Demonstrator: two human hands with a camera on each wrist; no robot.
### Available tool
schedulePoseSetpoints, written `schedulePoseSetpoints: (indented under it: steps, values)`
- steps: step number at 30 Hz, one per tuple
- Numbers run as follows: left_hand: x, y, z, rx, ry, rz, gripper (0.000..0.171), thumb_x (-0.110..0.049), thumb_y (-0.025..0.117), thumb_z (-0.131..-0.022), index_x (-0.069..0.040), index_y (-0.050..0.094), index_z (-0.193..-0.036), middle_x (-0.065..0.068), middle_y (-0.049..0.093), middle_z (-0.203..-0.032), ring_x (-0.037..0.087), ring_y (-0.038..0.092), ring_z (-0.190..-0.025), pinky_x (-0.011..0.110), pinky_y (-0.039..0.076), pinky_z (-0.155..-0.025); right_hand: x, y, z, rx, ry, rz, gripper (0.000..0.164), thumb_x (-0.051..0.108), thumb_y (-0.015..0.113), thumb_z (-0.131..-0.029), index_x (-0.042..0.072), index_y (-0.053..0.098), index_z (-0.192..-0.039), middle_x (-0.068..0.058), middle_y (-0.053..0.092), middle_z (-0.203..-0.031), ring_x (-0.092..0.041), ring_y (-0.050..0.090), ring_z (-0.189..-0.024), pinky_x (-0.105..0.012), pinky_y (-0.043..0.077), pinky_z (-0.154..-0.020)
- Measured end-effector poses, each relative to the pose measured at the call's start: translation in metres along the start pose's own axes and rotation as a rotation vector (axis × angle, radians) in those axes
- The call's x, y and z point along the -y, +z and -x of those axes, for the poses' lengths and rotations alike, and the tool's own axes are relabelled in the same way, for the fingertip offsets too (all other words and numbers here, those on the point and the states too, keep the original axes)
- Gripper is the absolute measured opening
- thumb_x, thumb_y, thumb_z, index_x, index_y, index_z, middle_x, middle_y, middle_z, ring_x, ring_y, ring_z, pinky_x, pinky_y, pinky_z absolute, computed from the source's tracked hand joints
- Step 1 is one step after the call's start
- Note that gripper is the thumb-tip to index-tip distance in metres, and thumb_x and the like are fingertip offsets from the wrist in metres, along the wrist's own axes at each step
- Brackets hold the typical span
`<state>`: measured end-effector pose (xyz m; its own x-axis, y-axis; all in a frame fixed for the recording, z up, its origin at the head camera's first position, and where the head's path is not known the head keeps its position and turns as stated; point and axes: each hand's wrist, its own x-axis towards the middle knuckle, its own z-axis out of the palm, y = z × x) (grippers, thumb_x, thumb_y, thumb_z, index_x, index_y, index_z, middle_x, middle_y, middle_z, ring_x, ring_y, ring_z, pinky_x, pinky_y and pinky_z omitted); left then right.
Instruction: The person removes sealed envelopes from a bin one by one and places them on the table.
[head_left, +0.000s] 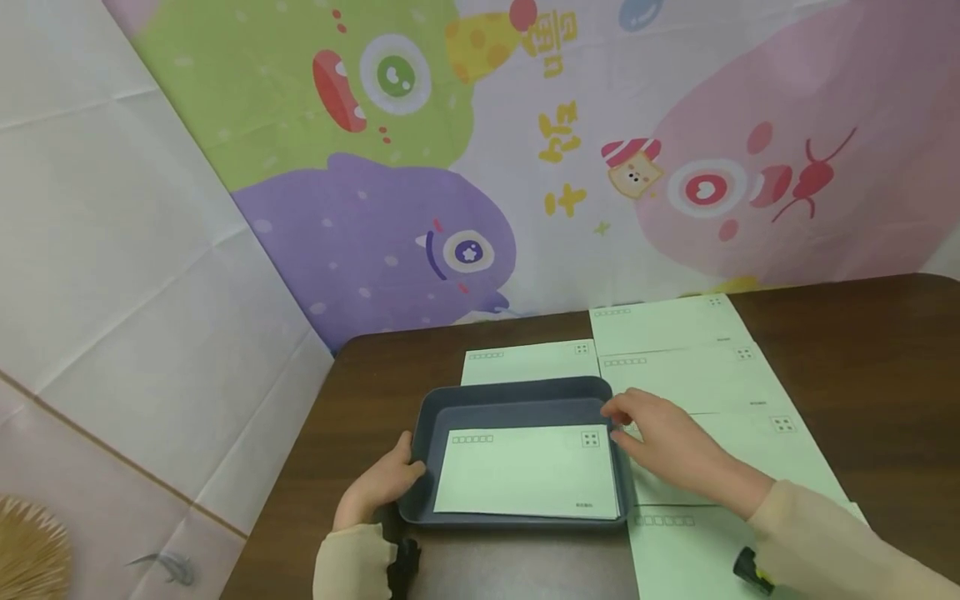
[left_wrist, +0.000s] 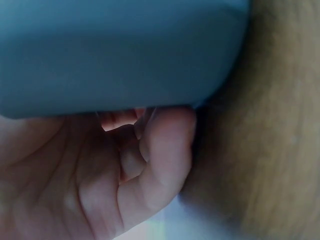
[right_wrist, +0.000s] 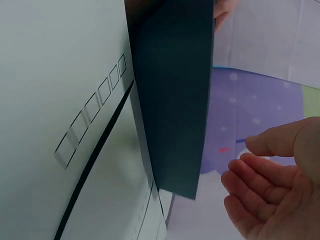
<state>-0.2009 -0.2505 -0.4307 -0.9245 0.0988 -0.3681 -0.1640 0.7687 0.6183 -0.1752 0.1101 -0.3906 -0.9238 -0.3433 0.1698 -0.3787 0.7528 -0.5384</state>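
A dark blue-grey tray [head_left: 517,412] lies on the table with a pale green envelope [head_left: 525,475] inside it. A second edge shows beneath that envelope at its right. My left hand [head_left: 382,479] grips the tray's left side, thumb over the rim; in the left wrist view its curled fingers [left_wrist: 167,160] go under the tray wall [left_wrist: 115,75]. Near the tray's upper right corner is my right hand [head_left: 667,437], holding nothing. In the right wrist view its fingers [right_wrist: 255,185] are loosely bent and apart from the tray [right_wrist: 172,100].
Several more envelopes [head_left: 675,379] lie overlapping in a column right of the tray, and one [head_left: 532,362] lies behind it. The brown table [head_left: 885,358] meets a cartoon-printed cloth [head_left: 555,250] at the back. Left of the table edge stands a pale panel [head_left: 150,250].
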Motion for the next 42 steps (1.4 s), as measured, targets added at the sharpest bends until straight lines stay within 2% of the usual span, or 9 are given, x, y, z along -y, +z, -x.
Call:
schedulePoseSetpoints:
  steps: [4,7,12,15,19,23,36,42]
  values:
    - [-0.001,-0.001,0.001,0.003,0.009,-0.001,0.067,-0.016,0.039,-0.091,0.013,0.003,-0.141,0.029,0.004,-0.148,0.042,0.009,-0.136,0.055,0.013,-0.107,0.004,0.009,-0.007,0.048,-0.034,0.018,0.032,0.009,0.062,-0.083,0.003,0.059,-0.113,-0.007,0.061,-0.109,-0.024,0.058,-0.102,-0.038,0.048,-0.083]
    - [0.0,-0.001,0.001,0.01,0.014,0.004,0.067,-0.015,0.039,-0.091,0.012,0.002,-0.141,0.029,0.003,-0.148,0.042,0.008,-0.136,0.055,0.012,-0.108,0.004,0.015,-0.009,0.091,-0.067,0.063,0.038,0.013,0.063,-0.083,0.002,0.056,-0.118,-0.011,0.057,-0.118,-0.03,0.052,-0.113,-0.042,0.045,-0.09]
    - [0.001,0.0,0.0,0.016,0.017,0.008,0.068,-0.014,0.038,-0.091,0.012,0.0,-0.141,0.028,0.002,-0.148,0.041,0.007,-0.136,0.055,0.012,-0.108,0.001,0.024,-0.012,0.155,-0.124,0.137,0.053,0.026,0.068,-0.079,0.0,0.053,-0.122,-0.013,0.054,-0.12,-0.03,0.052,-0.112,-0.043,0.043,-0.092]
    - [0.003,0.0,-0.001,0.016,0.019,0.007,0.068,-0.014,0.038,-0.091,0.012,0.0,-0.141,0.028,0.001,-0.148,0.041,0.007,-0.136,0.055,0.012,-0.107,-0.002,0.03,-0.014,0.188,-0.154,0.182,0.065,0.036,0.072,-0.074,-0.001,0.051,-0.123,-0.013,0.053,-0.12,-0.029,0.051,-0.112,-0.044,0.035,-0.1]
    - [0.004,0.0,-0.001,0.013,0.018,0.003,0.068,-0.015,0.038,-0.091,0.012,0.001,-0.141,0.028,0.002,-0.148,0.041,0.008,-0.136,0.055,0.013,-0.107,-0.005,0.035,-0.017,0.222,-0.176,0.244,0.083,0.05,0.073,-0.066,-0.002,0.049,-0.126,-0.014,0.051,-0.125,-0.03,0.046,-0.118,-0.05,0.016,-0.109]
    - [0.004,0.0,-0.002,0.01,0.013,0.002,0.068,-0.015,0.039,-0.091,0.012,0.001,-0.141,0.029,0.003,-0.148,0.042,0.009,-0.136,0.055,0.013,-0.107,-0.006,0.038,-0.018,0.246,-0.18,0.297,0.095,0.057,0.073,-0.06,-0.003,0.046,-0.128,-0.016,0.049,-0.127,-0.031,0.045,-0.12,-0.052,0.014,-0.109]
    - [0.001,-0.002,0.0,0.003,0.006,-0.001,0.069,-0.016,0.04,-0.091,0.012,0.003,-0.141,0.028,0.004,-0.148,0.041,0.01,-0.136,0.054,0.013,-0.108,-0.004,0.041,-0.021,0.285,-0.133,0.365,0.099,0.057,0.075,-0.057,-0.005,0.045,-0.128,-0.018,0.049,-0.127,-0.035,0.044,-0.12,-0.053,0.015,-0.107]
    - [0.002,0.0,0.0,0.002,0.006,-0.002,0.069,-0.016,0.04,-0.09,0.012,0.003,-0.141,0.028,0.004,-0.148,0.041,0.009,-0.136,0.054,0.013,-0.108,-0.005,0.042,-0.021,0.254,-0.153,0.371,0.097,0.056,0.078,-0.053,-0.003,0.048,-0.124,-0.016,0.051,-0.117,-0.031,0.049,-0.112,-0.055,0.016,-0.106]
